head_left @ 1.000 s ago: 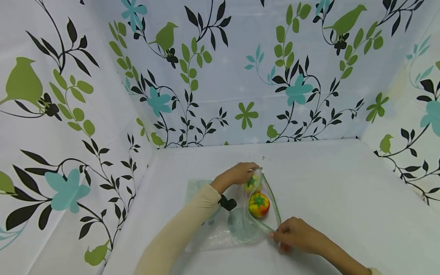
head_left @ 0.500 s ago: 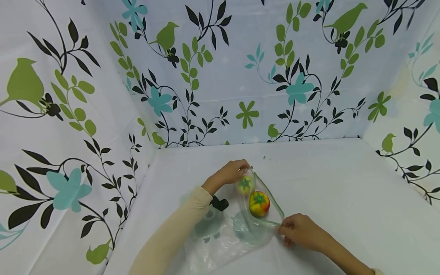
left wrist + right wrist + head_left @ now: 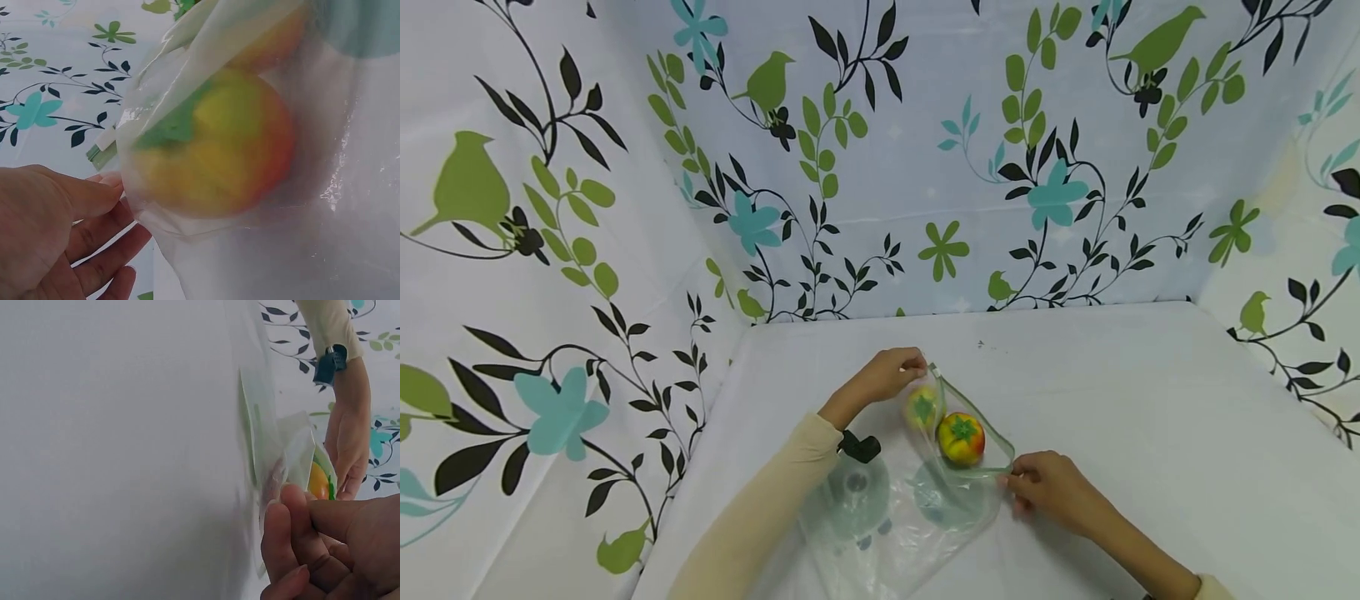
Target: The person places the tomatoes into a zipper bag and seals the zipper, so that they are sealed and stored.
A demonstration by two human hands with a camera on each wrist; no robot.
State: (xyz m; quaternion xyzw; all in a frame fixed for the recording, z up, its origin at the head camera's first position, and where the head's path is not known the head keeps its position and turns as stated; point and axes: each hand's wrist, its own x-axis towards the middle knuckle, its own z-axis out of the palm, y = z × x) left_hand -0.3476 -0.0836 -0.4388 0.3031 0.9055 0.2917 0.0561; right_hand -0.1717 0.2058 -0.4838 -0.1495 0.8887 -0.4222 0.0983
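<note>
A clear zip bag [image 3: 887, 562] with pale teal printed shapes and a green zip strip lies on the white table. Inside it, near the mouth, sit two yellow-red fruits with green leafy tops: one in front [image 3: 961, 439], the other [image 3: 922, 407] seen through the film. My left hand [image 3: 886, 377] pinches the far corner of the mouth. In the left wrist view, its thumb and fingertips hold the bag edge beside a fruit [image 3: 219, 150]. My right hand [image 3: 1056, 492] pinches the near corner; the right wrist view shows its thumb and finger on the film.
The white table [image 3: 1112, 375] meets a patterned curtain [image 3: 970, 167] with leaves and birds at the back and both sides. A black wrist device [image 3: 859, 447] on the left arm hangs over the bag.
My left hand has moved left with its corner of the bag, and my right hand slightly away from me. The bag has turned, its bottom swinging toward me. Both fruits have shifted left.
</note>
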